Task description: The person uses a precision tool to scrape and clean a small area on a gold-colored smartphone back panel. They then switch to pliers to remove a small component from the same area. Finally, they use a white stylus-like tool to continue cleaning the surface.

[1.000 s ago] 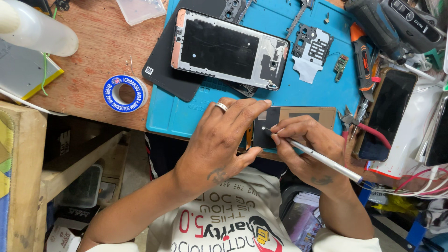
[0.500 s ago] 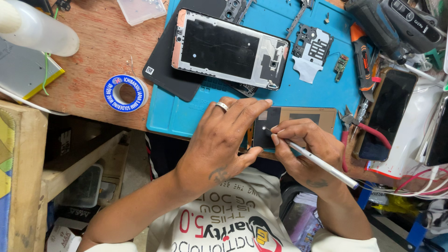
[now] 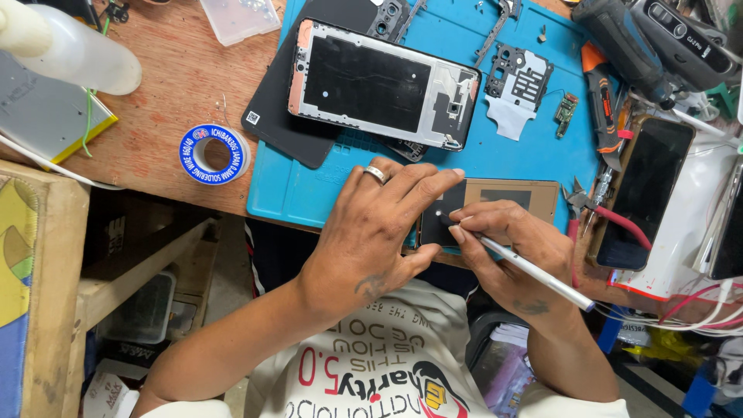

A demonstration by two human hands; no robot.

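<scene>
Fingers of the left hand are pressing flat, spread, on the thin brown-and-black rectangular panel at the blue mat's near edge; right hand is pinching a slim silver tool (tip on panel). The stripped grey phone frame is lying apart, unassembled.

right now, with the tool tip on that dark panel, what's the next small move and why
Probably keep the left hand pressing flat and ease the tool tip a little further along the dark panel. The right hand holds the tool like a pen, its tip hidden by the fingertips at the panel's edge, and the panel lies on the blue mat with only the left hand steadying it.
</scene>
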